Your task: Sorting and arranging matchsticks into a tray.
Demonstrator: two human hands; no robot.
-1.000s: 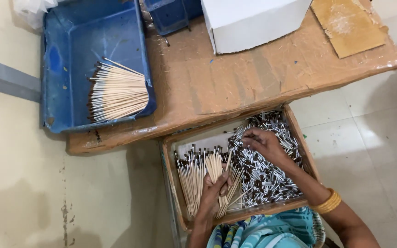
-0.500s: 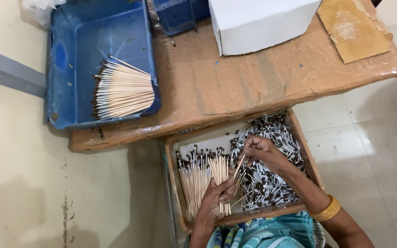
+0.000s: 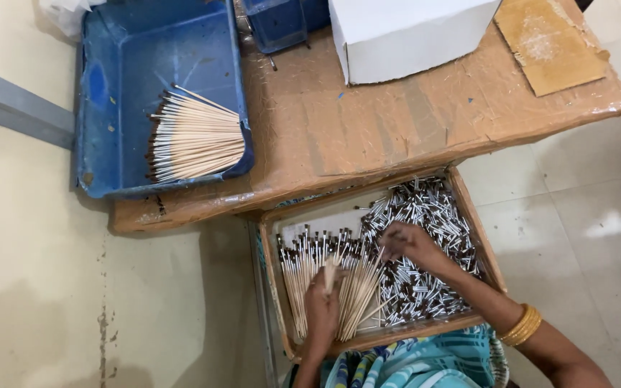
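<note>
- Pale floor tiles are lying around a low table (image 3: 397,136).
- Left hand (image 3: 321,309) is gripping a stick (image 3: 330,271) in the tray (image 3: 273,276).
- Right hand (image 3: 407,243) is resting, fingers curled, on metal caps (image 3: 433,215).
- Beyond, more sticks are lying in a blue bin (image 3: 109,108).

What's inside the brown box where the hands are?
The brown box holds pale wooden sticks with dark tips and a heap of small silver tubes. The left hand and right hand cover what lies beneath them.
</note>
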